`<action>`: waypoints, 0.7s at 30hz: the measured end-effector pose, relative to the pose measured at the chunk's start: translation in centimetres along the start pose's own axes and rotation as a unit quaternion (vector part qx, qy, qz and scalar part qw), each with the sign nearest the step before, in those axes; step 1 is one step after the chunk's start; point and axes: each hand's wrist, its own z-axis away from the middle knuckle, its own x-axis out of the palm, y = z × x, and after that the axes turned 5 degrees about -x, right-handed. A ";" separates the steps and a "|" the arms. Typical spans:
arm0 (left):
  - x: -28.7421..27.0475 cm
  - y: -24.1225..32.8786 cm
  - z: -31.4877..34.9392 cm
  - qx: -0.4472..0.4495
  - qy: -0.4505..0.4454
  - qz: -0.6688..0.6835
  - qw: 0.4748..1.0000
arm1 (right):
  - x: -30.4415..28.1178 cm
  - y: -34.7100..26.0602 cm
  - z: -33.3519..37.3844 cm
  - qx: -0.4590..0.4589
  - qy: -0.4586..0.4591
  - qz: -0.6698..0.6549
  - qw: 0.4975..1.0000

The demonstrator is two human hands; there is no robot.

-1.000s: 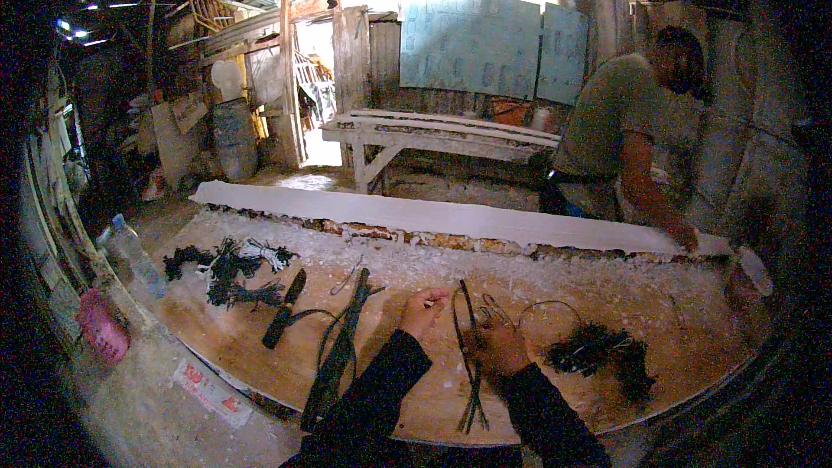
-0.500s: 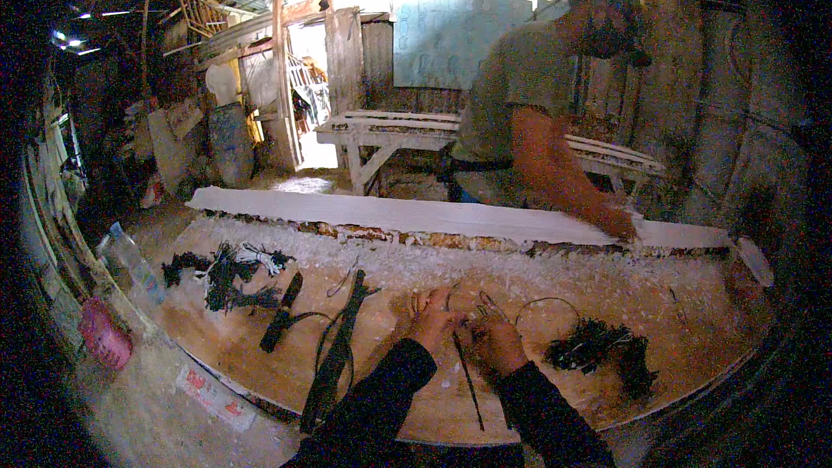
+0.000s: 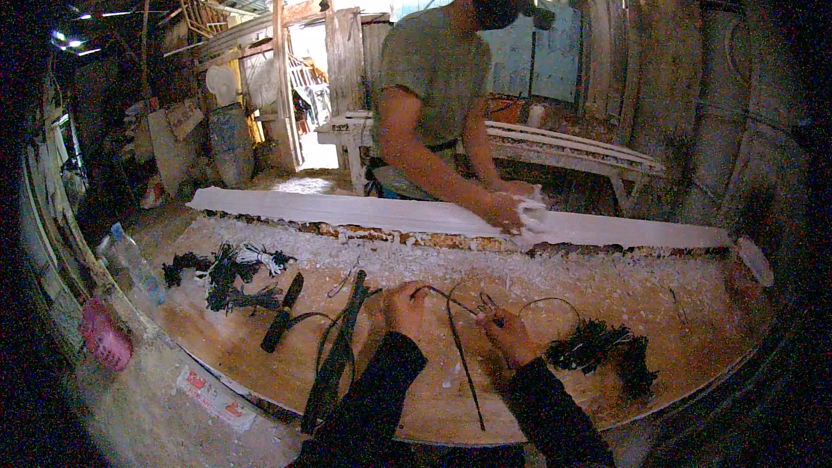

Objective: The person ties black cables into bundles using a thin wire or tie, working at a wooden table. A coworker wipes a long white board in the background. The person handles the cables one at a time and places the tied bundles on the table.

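Over the front middle of the wooden work table [image 3: 390,399], my left hand [image 3: 406,308] pinches one end of a thin dark cord [image 3: 448,291]. My right hand [image 3: 510,335] closes on the same cord further right, so a short length spans the gap between them. A small loop shows at the right fingertips; what it is I cannot make out. Between my hands a dark thin strip [image 3: 465,373] runs toward the near edge. Left of my left forearm lies a long dark strap-like bundle [image 3: 334,355], beside a knife [image 3: 282,314] with a dark handle.
Black cord bundles lie at left [image 3: 234,277] and right [image 3: 602,351]. Across the table's far side stretches a long white-coated piece [image 3: 347,212], where a co-worker [image 3: 433,87] presses a white wad [image 3: 530,208]. White flakes litter the tabletop. A pink basket [image 3: 106,334] stands on the left floor.
My hands have drawn apart, the left one moving left, and the cord now stretches between them. The co-worker has shifted left along the white piece and stands more upright.
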 end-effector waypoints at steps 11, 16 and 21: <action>-0.8 -3.1 -1.6 -0.068 0.019 0.139 0.988 | -1.5 0.5 -0.4 0.057 0.021 -0.396 0.916; -1.2 -2.3 -1.3 -0.091 0.009 0.092 0.992 | -2.8 -0.8 -0.5 -0.055 0.017 -0.513 0.857; -1.2 -2.5 -1.3 -0.064 0.016 0.125 0.990 | -3.1 -1.2 -0.6 -0.082 0.066 -0.574 0.812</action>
